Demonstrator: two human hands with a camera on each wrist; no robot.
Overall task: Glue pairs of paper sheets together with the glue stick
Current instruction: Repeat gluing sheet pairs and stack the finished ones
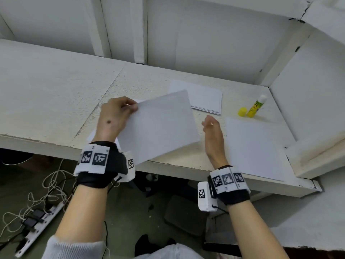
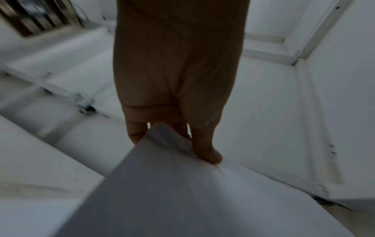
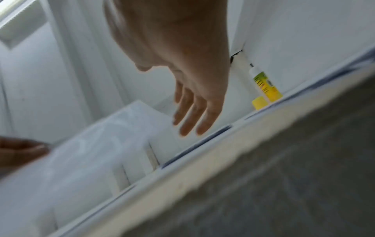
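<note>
Left fingers (image 2: 205,149) pinch a paper sheet (image 1: 158,126) raised over the surface (image 1: 56,90).
Right hand (image 1: 212,131) hovers at its 3 o'clock, fingers straight, released; uncapped glue stick (image 1: 256,106) stands at 2 o'clock.

Matt white paper sheet (image 1: 158,126) — glossy plastic glue stick (image 1: 256,106), chipped painted table (image 1: 56,94).

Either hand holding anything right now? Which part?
Left hand pinches a white paper sheet at its far left corner. Right hand holds nothing.
</note>
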